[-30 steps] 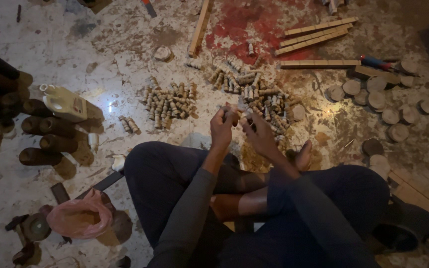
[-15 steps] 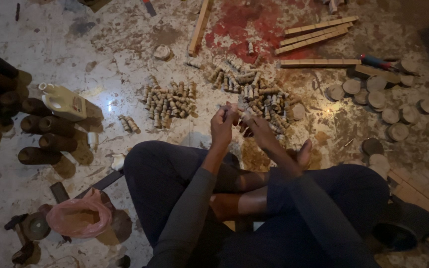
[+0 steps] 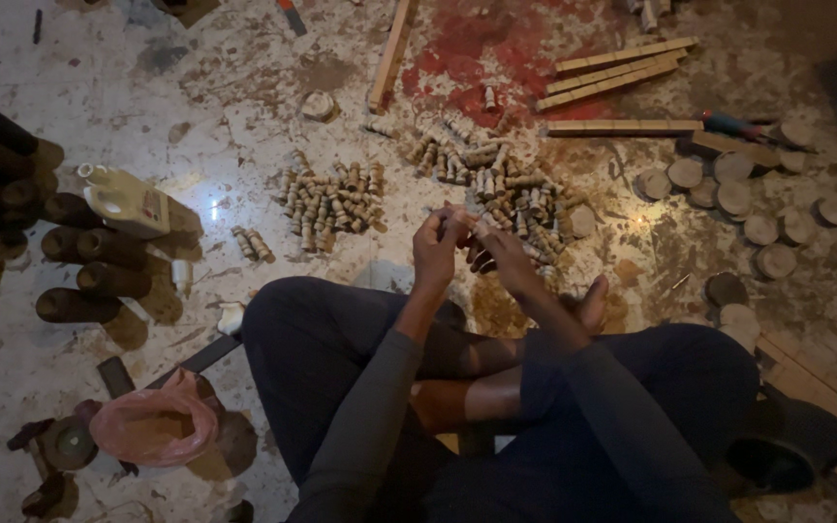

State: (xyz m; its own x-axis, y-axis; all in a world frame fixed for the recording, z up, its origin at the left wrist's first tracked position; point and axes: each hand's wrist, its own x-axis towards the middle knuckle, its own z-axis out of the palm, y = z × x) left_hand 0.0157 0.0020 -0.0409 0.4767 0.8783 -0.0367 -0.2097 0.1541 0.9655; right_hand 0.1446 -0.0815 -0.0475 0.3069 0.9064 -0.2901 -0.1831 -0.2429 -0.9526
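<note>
I sit cross-legged on a stained floor. My left hand [image 3: 438, 247] and my right hand [image 3: 502, 254] are raised together above my knees, fingers pinched on a small turned wooden piece [image 3: 464, 225] between them. Just beyond my hands lies a pile of similar small wooden pieces [image 3: 496, 179]. A second, tidier pile of the same pieces [image 3: 329, 201] lies to the left of it. Two loose pieces [image 3: 252, 244] lie further left.
Dark cylinders [image 3: 79, 276] and a white plastic bottle [image 3: 126, 200] stand at the left. A pink plastic bag [image 3: 155, 426] lies at lower left. Round wooden discs [image 3: 748, 194] and wooden slats [image 3: 617, 68] lie at the right and top. A red stain [image 3: 481, 53] marks the floor.
Both hands stay together over my knees; the fingers shift slightly on the small piece. Nothing else has moved.
</note>
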